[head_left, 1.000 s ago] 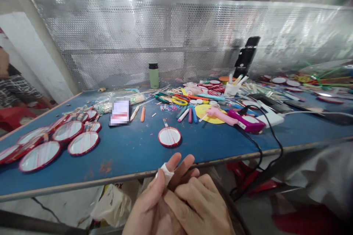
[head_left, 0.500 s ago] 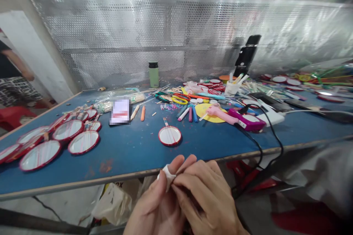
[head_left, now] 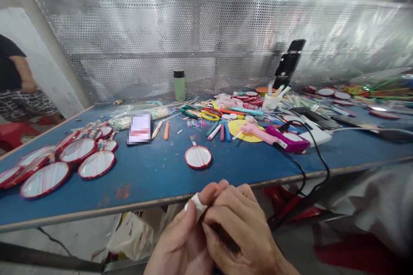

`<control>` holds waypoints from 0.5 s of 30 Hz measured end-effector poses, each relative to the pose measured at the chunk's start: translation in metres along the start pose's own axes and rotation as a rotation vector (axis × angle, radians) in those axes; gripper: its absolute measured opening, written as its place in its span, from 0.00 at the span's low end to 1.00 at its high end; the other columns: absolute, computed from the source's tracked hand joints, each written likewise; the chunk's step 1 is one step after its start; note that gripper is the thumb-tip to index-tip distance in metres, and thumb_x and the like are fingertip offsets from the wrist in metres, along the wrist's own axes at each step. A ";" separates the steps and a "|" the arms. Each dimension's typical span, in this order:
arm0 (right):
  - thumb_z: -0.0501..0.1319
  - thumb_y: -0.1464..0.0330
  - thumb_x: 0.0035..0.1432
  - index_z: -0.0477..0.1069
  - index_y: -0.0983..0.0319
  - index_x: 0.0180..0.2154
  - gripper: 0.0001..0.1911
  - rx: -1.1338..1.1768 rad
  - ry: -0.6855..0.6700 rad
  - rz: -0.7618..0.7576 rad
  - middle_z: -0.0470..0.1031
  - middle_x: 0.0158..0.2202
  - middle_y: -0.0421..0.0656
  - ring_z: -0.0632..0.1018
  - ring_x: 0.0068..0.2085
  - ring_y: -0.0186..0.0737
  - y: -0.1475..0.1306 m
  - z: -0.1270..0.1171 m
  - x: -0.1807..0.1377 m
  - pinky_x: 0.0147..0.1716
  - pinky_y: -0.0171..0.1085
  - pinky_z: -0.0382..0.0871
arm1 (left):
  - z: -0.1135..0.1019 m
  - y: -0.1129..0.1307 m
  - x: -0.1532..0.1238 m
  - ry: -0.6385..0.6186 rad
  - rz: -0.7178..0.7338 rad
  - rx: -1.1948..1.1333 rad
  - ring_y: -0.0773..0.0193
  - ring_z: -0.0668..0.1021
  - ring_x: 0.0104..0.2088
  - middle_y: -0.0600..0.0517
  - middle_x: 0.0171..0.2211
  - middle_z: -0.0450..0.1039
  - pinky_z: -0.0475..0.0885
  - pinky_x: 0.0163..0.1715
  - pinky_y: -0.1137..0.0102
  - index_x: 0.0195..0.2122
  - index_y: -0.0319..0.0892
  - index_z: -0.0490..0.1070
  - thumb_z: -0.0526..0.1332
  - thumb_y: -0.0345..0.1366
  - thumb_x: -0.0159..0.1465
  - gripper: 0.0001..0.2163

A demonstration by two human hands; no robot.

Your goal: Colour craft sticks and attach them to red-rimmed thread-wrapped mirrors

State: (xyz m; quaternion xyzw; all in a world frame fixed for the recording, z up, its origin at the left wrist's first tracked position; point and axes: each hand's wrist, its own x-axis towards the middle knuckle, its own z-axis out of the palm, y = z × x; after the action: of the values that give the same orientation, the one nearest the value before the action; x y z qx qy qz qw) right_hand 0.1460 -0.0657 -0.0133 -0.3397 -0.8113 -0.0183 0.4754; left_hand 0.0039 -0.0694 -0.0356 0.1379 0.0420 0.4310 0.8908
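Note:
Both hands are together in front of the table's near edge. My left hand [head_left: 180,236] is palm up, its thumb and index finger closed on a small white strip [head_left: 199,206] that looks like soft tape or tissue. My right hand [head_left: 240,227] is bent over the left one. Its thumb and index finger are pinched close by the strip's lower end; what lies between them is hidden. Just beyond the hands, a round, red-rimmed disc with a white face and a short stick [head_left: 198,157] lies flat on the blue table [head_left: 148,176].
More red-rimmed discs [head_left: 97,164] are heaped at left. Behind are a phone [head_left: 139,129], markers [head_left: 222,132], yellow-handled scissors [head_left: 210,114] and a green bottle [head_left: 179,86]. A pink glue gun [head_left: 258,132] and black cables [head_left: 298,167] lie right. A person [head_left: 19,77] stands far left.
The view has shifted slightly. Both hands keep nearly the same hold, with the right fingers curled a little more and the white strip showing slightly more. More of the person at far left shows.

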 end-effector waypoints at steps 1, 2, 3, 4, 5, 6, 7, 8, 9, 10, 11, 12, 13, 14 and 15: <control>0.59 0.78 0.60 0.69 0.62 0.28 0.09 0.008 -0.010 -0.007 0.72 0.27 0.41 0.69 0.31 0.37 0.000 0.000 -0.001 0.33 0.41 0.56 | -0.001 0.000 0.000 -0.003 0.005 0.007 0.58 0.54 0.71 0.50 0.65 0.66 0.47 0.69 0.65 0.56 0.41 0.75 0.56 0.39 0.71 0.16; 0.59 0.78 0.60 0.70 0.62 0.29 0.09 0.015 -0.013 -0.009 0.72 0.27 0.41 0.70 0.31 0.37 0.000 -0.001 -0.002 0.33 0.41 0.57 | -0.002 0.001 0.000 -0.004 0.008 0.012 0.58 0.54 0.71 0.49 0.65 0.66 0.47 0.69 0.65 0.56 0.42 0.75 0.56 0.40 0.71 0.17; 0.59 0.78 0.61 0.71 0.62 0.30 0.08 0.020 -0.005 -0.007 0.73 0.27 0.41 0.70 0.31 0.37 0.000 -0.002 -0.002 0.33 0.41 0.57 | -0.003 0.002 0.000 -0.006 0.010 0.017 0.58 0.54 0.71 0.49 0.65 0.65 0.46 0.69 0.64 0.57 0.42 0.75 0.55 0.41 0.72 0.17; 0.59 0.77 0.61 0.72 0.62 0.32 0.08 0.018 0.013 0.000 0.73 0.28 0.41 0.70 0.31 0.37 0.000 -0.002 -0.003 0.34 0.41 0.58 | -0.004 0.003 0.000 -0.007 0.014 0.018 0.57 0.54 0.71 0.50 0.66 0.65 0.46 0.70 0.63 0.57 0.43 0.74 0.55 0.41 0.72 0.17; 0.59 0.77 0.62 0.72 0.62 0.33 0.07 0.010 0.035 0.006 0.73 0.28 0.41 0.70 0.31 0.37 0.000 -0.003 -0.004 0.34 0.41 0.58 | -0.004 0.004 0.000 -0.007 0.019 0.017 0.56 0.54 0.71 0.50 0.66 0.64 0.46 0.70 0.62 0.58 0.44 0.74 0.54 0.42 0.72 0.18; 0.59 0.78 0.62 0.73 0.62 0.34 0.07 0.000 0.056 0.007 0.73 0.29 0.41 0.70 0.31 0.37 0.001 -0.004 -0.004 0.34 0.41 0.58 | -0.005 0.004 0.001 -0.007 0.030 0.013 0.55 0.55 0.70 0.51 0.67 0.63 0.46 0.70 0.61 0.58 0.45 0.74 0.53 0.42 0.72 0.18; 0.60 0.78 0.62 0.73 0.63 0.34 0.06 -0.012 0.072 0.002 0.73 0.29 0.42 0.69 0.31 0.37 0.001 -0.004 -0.004 0.34 0.41 0.57 | -0.005 0.005 0.001 -0.011 0.039 0.012 0.54 0.56 0.70 0.51 0.67 0.62 0.47 0.70 0.59 0.58 0.46 0.74 0.52 0.42 0.73 0.18; 0.60 0.78 0.62 0.73 0.63 0.34 0.06 -0.024 0.078 -0.005 0.73 0.29 0.42 0.69 0.31 0.37 0.002 -0.004 -0.003 0.34 0.41 0.57 | -0.006 0.006 0.001 -0.019 0.052 0.013 0.54 0.57 0.70 0.51 0.67 0.61 0.47 0.70 0.58 0.58 0.46 0.74 0.51 0.42 0.73 0.18; 0.60 0.78 0.62 0.73 0.63 0.34 0.06 -0.031 0.076 -0.013 0.73 0.28 0.42 0.69 0.31 0.37 0.002 -0.003 -0.003 0.33 0.41 0.56 | -0.006 0.006 0.001 -0.026 0.063 0.017 0.54 0.57 0.70 0.51 0.67 0.61 0.47 0.70 0.58 0.58 0.46 0.73 0.50 0.42 0.73 0.19; 0.60 0.77 0.62 0.73 0.63 0.33 0.06 -0.035 0.066 -0.015 0.72 0.28 0.42 0.68 0.31 0.37 0.002 -0.002 -0.002 0.33 0.41 0.55 | -0.006 0.007 0.001 -0.033 0.069 0.023 0.55 0.57 0.70 0.51 0.67 0.61 0.47 0.70 0.58 0.59 0.46 0.73 0.50 0.42 0.74 0.19; 0.60 0.77 0.62 0.73 0.63 0.33 0.06 -0.037 0.057 -0.014 0.72 0.28 0.41 0.68 0.30 0.37 0.002 -0.001 -0.001 0.33 0.41 0.54 | -0.006 0.006 0.001 -0.040 0.071 0.030 0.55 0.56 0.70 0.51 0.67 0.61 0.46 0.70 0.58 0.59 0.45 0.73 0.49 0.41 0.74 0.19; 0.60 0.77 0.63 0.73 0.63 0.32 0.07 -0.038 0.049 -0.009 0.71 0.27 0.41 0.67 0.30 0.37 0.002 0.001 -0.001 0.32 0.41 0.53 | -0.005 0.006 0.001 -0.046 0.066 0.035 0.56 0.55 0.70 0.51 0.67 0.61 0.46 0.70 0.58 0.59 0.45 0.73 0.49 0.41 0.74 0.19; 0.59 0.76 0.63 0.73 0.63 0.32 0.08 -0.041 0.046 -0.004 0.71 0.27 0.41 0.67 0.30 0.37 0.002 0.003 0.000 0.32 0.41 0.53 | -0.005 0.006 0.001 -0.052 0.057 0.037 0.57 0.55 0.71 0.51 0.67 0.62 0.46 0.70 0.59 0.59 0.45 0.72 0.50 0.41 0.74 0.19; 0.59 0.76 0.64 0.72 0.63 0.31 0.08 -0.044 0.045 -0.001 0.71 0.27 0.41 0.67 0.30 0.37 0.002 0.005 0.000 0.32 0.42 0.52 | -0.004 0.005 0.000 -0.057 0.048 0.036 0.57 0.54 0.71 0.51 0.67 0.62 0.46 0.70 0.60 0.59 0.45 0.72 0.51 0.41 0.73 0.18; 0.58 0.76 0.64 0.72 0.63 0.31 0.09 -0.049 0.047 -0.002 0.71 0.27 0.41 0.67 0.30 0.37 0.002 0.006 0.000 0.32 0.42 0.52 | -0.002 0.005 0.000 -0.059 0.034 0.033 0.57 0.54 0.71 0.51 0.66 0.63 0.47 0.70 0.61 0.59 0.45 0.73 0.52 0.41 0.73 0.18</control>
State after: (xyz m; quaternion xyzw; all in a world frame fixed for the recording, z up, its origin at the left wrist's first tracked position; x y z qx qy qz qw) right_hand 0.1426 -0.0621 -0.0170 -0.3498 -0.7997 -0.0464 0.4859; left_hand -0.0003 -0.0657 -0.0365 0.1661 0.0202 0.4411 0.8818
